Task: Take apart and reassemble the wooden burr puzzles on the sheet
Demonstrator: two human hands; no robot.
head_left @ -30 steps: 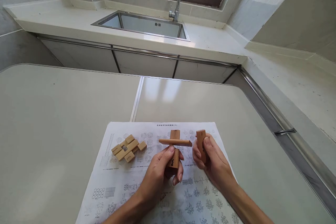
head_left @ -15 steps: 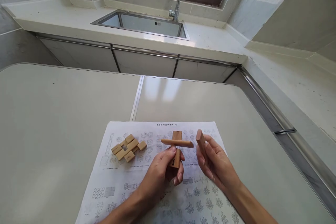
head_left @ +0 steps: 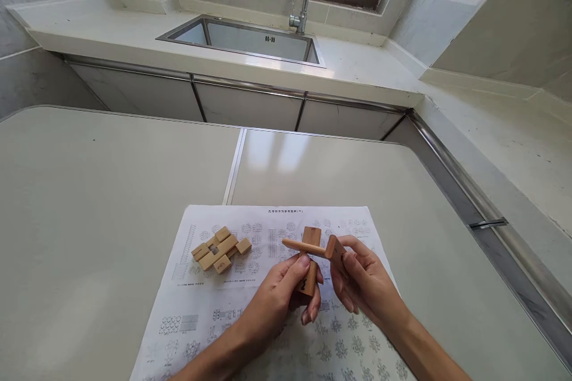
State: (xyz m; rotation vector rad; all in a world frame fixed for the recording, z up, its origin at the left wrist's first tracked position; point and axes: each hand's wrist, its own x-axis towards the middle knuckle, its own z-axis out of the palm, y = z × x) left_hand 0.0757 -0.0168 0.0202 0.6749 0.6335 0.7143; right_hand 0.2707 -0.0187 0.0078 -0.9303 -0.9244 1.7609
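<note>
My left hand (head_left: 286, 289) is closed on a cross of reddish-brown wooden pieces. One piece (head_left: 311, 239) of it stands upright with marks on its top end, and a thin one (head_left: 304, 246) lies crosswise over it. In my right hand (head_left: 366, 277) is another flat brown wooden piece (head_left: 336, 253), whose upper end meets or overlaps the right end of the crosswise piece; whether they are joined cannot be made out. Left of my hands, a lighter wooden block assembly (head_left: 218, 249) rests on a printed sheet (head_left: 179, 297) of small diagrams.
The pale table (head_left: 111, 190) has a metal seam (head_left: 234, 166) down its middle. Beyond it is a counter (head_left: 357, 74) with a sink (head_left: 250, 38) and a faucet (head_left: 300, 21), under a window. Another counter runs along the right.
My left hand has moved slightly right with the wooden cross. The piece in my right hand has come down and left to the end of the crosswise piece; the gap between them is gone.
</note>
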